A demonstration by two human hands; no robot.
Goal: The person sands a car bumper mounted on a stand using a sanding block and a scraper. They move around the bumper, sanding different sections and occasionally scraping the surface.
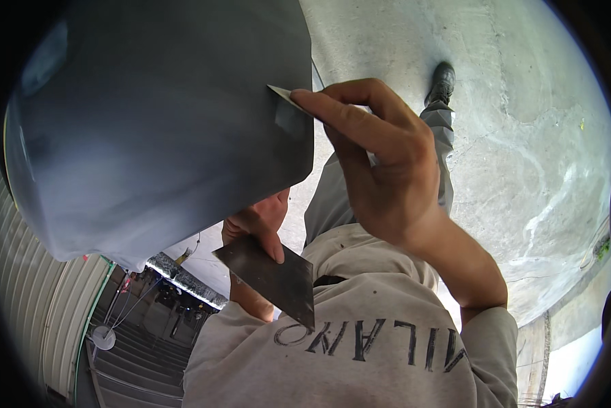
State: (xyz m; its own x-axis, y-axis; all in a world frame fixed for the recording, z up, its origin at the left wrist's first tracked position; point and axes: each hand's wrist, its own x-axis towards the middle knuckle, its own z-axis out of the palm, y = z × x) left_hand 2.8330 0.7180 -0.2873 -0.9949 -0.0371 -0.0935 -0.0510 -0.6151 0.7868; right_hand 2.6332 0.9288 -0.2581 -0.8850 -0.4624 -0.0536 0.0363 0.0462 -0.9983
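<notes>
Right hand (395, 160): fingertips pinch a thin, pale, pointed flat blade (284, 94); the remaining fingers bend back toward the palm. Blade sticks out ahead of those fingertips, its point over a large, smooth, dark grey curved panel (183, 115). Can't tell if the point touches the surface. Panel spreads left from the right fingertips, its near side edge passing just under them; a small lighter grey patch (290, 120) shows on it just below the blade.

Left hand (256, 219): grasping a dark, flat, four-cornered plate (268, 280), thumb laid across the top face; the fingers behind are mostly hidden, exact grip there unclear. Plate slants down and right from the thumb, its lower corner in front of a pale beige shirt with dark lettering (387, 370). Panel's lower edge is just above the left fingers. Left hand sits lower and left of the right one.

Around: grey trouser leg (329, 197) between the two hands, partly behind the right fingers; black shoe (443, 83) above and right of the right knuckles. Pale grey concrete floor (509, 156) right of the right hand. Well left of and below the left fingers, a cream ribbed wall (37, 292) and a small white round disc (104, 337) among dark clutter, too small to sort out.
</notes>
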